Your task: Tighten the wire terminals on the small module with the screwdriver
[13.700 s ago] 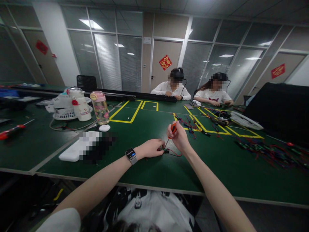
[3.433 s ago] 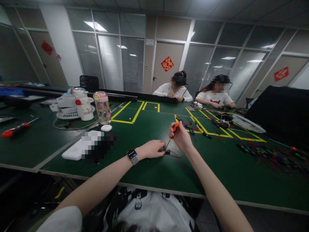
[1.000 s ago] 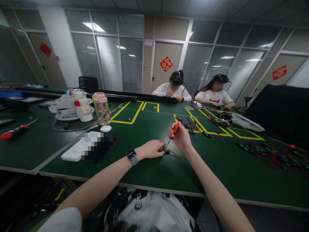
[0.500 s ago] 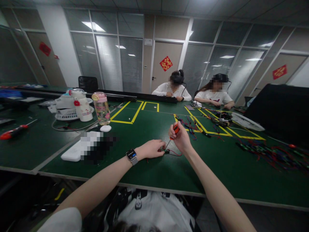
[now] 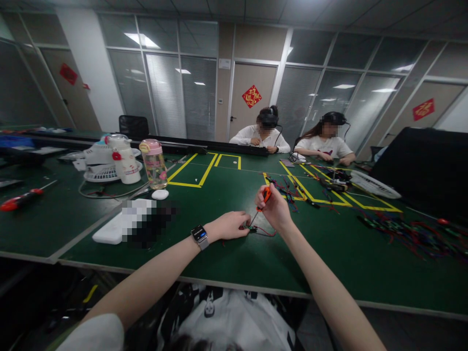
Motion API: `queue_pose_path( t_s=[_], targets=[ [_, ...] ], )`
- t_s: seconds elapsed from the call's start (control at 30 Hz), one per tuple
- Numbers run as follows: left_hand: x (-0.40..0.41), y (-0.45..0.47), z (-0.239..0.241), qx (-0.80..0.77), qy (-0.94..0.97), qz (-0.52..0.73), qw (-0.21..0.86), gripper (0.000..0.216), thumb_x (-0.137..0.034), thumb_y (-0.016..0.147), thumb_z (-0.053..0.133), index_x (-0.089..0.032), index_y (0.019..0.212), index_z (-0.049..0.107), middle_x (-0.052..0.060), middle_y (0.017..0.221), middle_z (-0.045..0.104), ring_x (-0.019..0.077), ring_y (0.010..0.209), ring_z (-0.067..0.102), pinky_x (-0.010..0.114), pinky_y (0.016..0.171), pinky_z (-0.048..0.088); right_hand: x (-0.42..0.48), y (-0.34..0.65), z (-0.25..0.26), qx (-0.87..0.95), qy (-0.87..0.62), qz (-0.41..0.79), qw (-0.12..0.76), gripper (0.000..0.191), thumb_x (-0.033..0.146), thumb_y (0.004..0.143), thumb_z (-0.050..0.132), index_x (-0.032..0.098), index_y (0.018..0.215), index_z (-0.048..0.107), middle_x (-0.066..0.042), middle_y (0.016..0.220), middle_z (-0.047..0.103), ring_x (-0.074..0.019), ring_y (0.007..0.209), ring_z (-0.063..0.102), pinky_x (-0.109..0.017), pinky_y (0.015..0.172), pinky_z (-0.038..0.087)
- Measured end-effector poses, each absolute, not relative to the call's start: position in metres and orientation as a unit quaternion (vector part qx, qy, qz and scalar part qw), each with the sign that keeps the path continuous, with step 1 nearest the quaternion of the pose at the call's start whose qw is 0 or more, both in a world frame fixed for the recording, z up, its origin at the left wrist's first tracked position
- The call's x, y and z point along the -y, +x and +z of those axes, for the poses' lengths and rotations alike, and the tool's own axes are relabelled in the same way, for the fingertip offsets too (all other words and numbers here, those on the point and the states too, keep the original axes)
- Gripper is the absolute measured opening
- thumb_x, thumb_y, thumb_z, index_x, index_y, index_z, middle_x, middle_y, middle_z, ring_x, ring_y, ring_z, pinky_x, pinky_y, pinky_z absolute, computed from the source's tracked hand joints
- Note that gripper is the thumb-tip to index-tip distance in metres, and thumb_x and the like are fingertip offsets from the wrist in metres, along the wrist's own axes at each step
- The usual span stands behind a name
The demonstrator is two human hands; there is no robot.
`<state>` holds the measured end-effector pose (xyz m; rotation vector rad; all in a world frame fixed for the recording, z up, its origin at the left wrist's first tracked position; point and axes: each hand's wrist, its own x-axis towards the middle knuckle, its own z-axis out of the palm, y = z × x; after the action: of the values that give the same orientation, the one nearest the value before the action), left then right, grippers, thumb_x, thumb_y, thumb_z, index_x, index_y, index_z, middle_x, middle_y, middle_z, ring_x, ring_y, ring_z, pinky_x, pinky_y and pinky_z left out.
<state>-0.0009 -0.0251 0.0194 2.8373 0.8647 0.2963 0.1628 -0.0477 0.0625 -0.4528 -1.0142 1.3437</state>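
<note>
Barely shifted since the earlier frame, one orange-and-black screwdriver (image 5: 267, 194) slanted from the closed right hand (image 5: 275, 208), its thin metal shaft angled toward one small green board (image 5: 252, 229) on the table (image 5: 234, 265). Loosely curled, the left hand (image 5: 230, 225) pinched the board, partly hiding it; tip contact was indistinct. Nearby stood one white bottle (image 5: 126, 165) and one clear bottle (image 5: 156, 168).

The left hand (image 5: 231, 225) hides part of the board (image 5: 253, 229), the right hand (image 5: 276, 209) part of the screwdriver (image 5: 267, 194), whose tip is too small to tell. At left, 1 dark thing (image 5: 144, 228) is blurred; the right edge cuts the wire pile (image 5: 413, 233).
</note>
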Motion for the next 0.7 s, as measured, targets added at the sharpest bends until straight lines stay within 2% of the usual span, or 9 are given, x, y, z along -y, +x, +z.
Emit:
queue_pose_path(
  t_s=[0.1, 0.23, 0.5, 0.7],
  targets=[
    [0.0249, -0.0007, 0.0188, -0.289, 0.949, 0.098, 0.074, 0.013, -0.031, 0.089, 0.057, -0.02, 0.097, 0.057, 0.003, 0.094, 0.06, 0.017, 0.08, 0.059, 0.026, 0.068, 0.042, 0.0466, 0.162, 0.0615, 0.44, -0.19, 0.582, 0.658, 0.024, 0.042, 0.085, 0.063, 0.021, 0.077, 0.054, 0.006, 0.054, 0.046, -0.0083, 0.044, 0.036, -0.022, 0.045, 0.029],
    [0.0251, -0.0008, 0.018, -0.284, 0.95, 0.105, 0.07, 0.013, -0.03, 0.089, 0.056, -0.02, 0.097, 0.057, 0.003, 0.092, 0.06, 0.0171, 0.079, 0.058, 0.026, 0.068, 0.042, 0.0449, 0.1605, 0.0594, 0.451, -0.187, 0.569, 0.662, 0.032, 0.044, 0.085, 0.063, 0.021, 0.07, 0.048, 0.007, 0.053, 0.044, -0.0068, 0.042, 0.033, -0.021, 0.043, 0.028],
    [0.0237, -0.0017, 0.0168, -0.278, 0.951, 0.118, 0.072, 0.013, -0.031, 0.089, 0.056, -0.02, 0.097, 0.058, 0.004, 0.094, 0.061, 0.0172, 0.078, 0.059, 0.026, 0.068, 0.043, 0.0434, 0.1599, 0.0538, 0.482, -0.2, 0.551, 0.651, 0.03, 0.05, 0.084, 0.065, 0.022, 0.083, 0.053, 0.004, 0.06, 0.053, -0.0084, 0.048, 0.043, -0.022, 0.047, 0.032],
    [0.0229, -0.0025, 0.0149, -0.276, 0.95, 0.122, 0.083, 0.015, -0.03, 0.09, 0.057, -0.019, 0.098, 0.061, 0.005, 0.096, 0.063, 0.0184, 0.081, 0.061, 0.026, 0.07, 0.045, 0.0448, 0.1577, 0.0544, 0.511, -0.197, 0.526, 0.651, 0.029, 0.049, 0.084, 0.065, 0.025, 0.087, 0.05, 0.006, 0.061, 0.051, -0.0084, 0.048, 0.041, -0.022, 0.049, 0.031]
  ],
)
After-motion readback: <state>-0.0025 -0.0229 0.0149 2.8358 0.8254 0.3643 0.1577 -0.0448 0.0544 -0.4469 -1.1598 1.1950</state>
